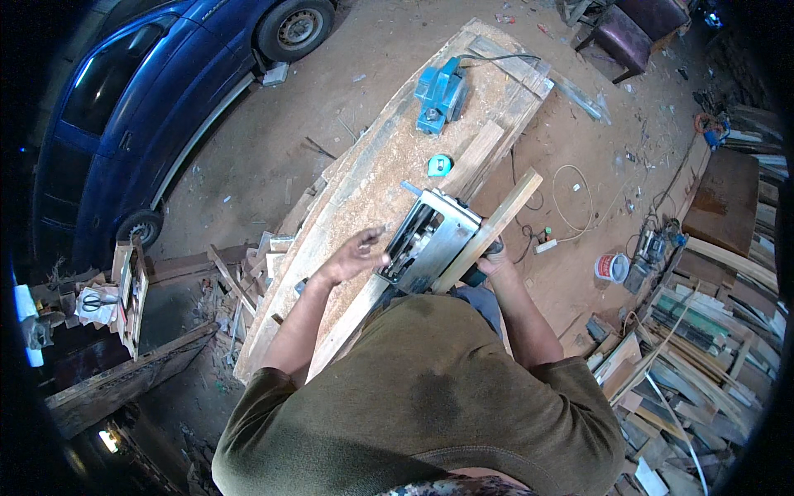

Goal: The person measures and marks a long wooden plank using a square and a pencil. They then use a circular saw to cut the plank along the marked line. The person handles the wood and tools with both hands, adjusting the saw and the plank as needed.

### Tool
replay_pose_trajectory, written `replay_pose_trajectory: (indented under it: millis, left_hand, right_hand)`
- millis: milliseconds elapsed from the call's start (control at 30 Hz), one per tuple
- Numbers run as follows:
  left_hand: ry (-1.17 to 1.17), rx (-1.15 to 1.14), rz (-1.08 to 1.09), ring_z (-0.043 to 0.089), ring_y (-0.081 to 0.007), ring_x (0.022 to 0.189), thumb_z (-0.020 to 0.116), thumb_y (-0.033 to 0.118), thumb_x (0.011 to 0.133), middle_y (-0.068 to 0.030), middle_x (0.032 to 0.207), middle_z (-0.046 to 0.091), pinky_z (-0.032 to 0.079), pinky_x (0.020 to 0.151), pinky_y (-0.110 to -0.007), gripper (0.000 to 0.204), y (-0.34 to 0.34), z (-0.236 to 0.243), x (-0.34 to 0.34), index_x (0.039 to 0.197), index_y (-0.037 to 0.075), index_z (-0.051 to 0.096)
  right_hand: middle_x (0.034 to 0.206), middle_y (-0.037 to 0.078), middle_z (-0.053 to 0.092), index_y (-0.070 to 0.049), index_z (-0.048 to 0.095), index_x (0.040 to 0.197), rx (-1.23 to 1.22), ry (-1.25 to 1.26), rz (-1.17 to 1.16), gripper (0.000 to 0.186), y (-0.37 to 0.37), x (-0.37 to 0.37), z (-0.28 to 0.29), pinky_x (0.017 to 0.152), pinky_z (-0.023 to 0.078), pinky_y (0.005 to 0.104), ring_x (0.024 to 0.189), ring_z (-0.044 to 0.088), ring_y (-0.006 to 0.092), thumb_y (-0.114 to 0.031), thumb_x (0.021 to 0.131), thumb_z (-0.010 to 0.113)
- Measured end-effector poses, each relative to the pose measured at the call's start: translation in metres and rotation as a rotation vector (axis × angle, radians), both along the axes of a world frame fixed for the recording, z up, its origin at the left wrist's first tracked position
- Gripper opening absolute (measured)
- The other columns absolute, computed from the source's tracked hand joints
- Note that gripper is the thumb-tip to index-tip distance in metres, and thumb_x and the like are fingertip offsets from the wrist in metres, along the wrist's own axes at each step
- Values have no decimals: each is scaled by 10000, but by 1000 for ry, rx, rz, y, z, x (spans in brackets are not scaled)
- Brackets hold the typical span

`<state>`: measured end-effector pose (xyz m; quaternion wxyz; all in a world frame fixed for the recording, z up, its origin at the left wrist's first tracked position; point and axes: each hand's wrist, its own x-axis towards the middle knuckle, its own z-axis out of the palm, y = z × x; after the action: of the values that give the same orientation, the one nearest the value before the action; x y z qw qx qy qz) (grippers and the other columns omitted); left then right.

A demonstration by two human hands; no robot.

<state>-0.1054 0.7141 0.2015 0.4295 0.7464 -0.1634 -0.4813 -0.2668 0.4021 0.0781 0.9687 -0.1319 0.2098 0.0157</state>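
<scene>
In front of my body a circular saw (437, 244) is tipped so its flat metal base plate and open slot show. A pale wooden strip (514, 207) lies along the right side of the plate. My right hand (496, 259) is closed at a dark handle on that side, its fingers partly hidden by the strip. My left hand (354, 256) is open beside the saw's left edge, fingers spread, holding nothing. Beyond the saw, a turquoise tape measure (439, 165) and a blue electric planer (440, 95) rest on the sawdust-covered workbench (364, 178).
A loose board (480, 149) lies along the bench's right edge. Cords (566, 198) trail on the dirt floor, near a white bucket (612, 267). Scrap wood (695, 355) is piled at right. A blue vehicle (141, 107) stands at left, a chair (620, 41) at the far right.
</scene>
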Motion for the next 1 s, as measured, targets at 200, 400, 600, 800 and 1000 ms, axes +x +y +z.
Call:
replay_pose_trajectory:
  millis: [200,400,600,800,1000]
  left_hand:
    - [-5,-215,314,590,-169,889,431,535,1058,-89,1036,642,493,770,-340,570,-83,6,34,1345,63,571]
    - [290,-287,529,419,-79,517,392,589,1054,4,697,508,323,436,-256,552,-102,-20,57,976,92,621]
    - [410,-344,431,401,-71,517,427,589,1045,11,693,493,294,417,-243,551,-92,-18,75,991,73,615]
    - [425,-311,495,375,-70,525,419,582,1049,7,726,478,265,408,-239,540,-103,-16,75,1011,66,576]
    - [373,-298,495,359,-64,529,392,592,1053,23,715,440,262,421,-242,567,-100,-19,79,954,71,591]
  right_hand:
    - [1086,84,730,-91,683,1151,-70,91,0,357,11,8,21,884,555,418,976,697,258,-368,927,680]
    - [1104,88,705,-84,663,1182,-327,184,70,387,37,24,81,911,539,404,1046,667,242,-408,974,626]
    - [1068,155,690,-7,629,1185,-1238,-120,482,273,5,47,91,892,521,404,1031,664,310,-178,976,592]
    - [1126,266,647,-6,616,1194,-1901,-394,658,336,-20,74,127,937,498,463,1085,621,422,-120,879,622]
    - [1084,241,648,-34,653,1137,-2108,-384,342,351,-29,70,10,951,508,480,1054,614,420,-235,854,605]
